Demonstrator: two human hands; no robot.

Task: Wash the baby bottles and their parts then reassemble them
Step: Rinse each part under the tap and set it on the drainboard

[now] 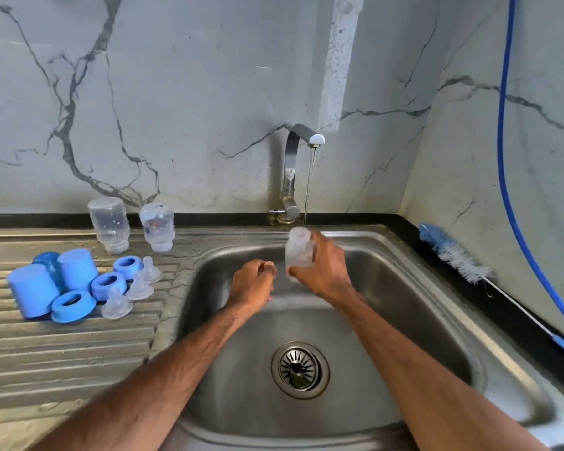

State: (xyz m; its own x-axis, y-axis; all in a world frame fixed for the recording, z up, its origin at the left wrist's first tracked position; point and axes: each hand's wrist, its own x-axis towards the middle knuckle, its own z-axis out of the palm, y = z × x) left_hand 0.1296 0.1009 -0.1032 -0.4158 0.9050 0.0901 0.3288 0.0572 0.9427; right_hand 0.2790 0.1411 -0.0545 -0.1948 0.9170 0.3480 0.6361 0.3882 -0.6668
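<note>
Two bare forearms reach in from the near edge, over the sink (414, 323) and its drain (300, 370).

The right hand (324, 268) holds a clear bottle (298, 250) roughly upright, just beneath the tap (293, 164). The thin stream of water (308, 190) lands on the bottle's upper end, so the bottle looks placed there for rinsing, with the runoff falling into the basin. I cannot tell which end is up. The right grip is clamped on it, fingers and thumb wrapped round the lower half.

The left hand (253, 281) hangs just beside it at about the same height, apart from the bottle. Its grip is closed into a fist, thumb across the fingers, and nothing shows inside. It seems kept close so it can help turn or steady the bottle.

On the ribbed counter (62, 353) to the left, two more bottles (109, 224) stand neck down by the wall, probably to drain. In front of them lie the blue caps (33, 289), the blue rings (73, 305) and the clear teats (116, 302). They are grouped by kind, apart from the basin and within reach for reassembly.

A bottle brush (453, 255) lies on the dark ledge to the right, away from both hands.
</note>
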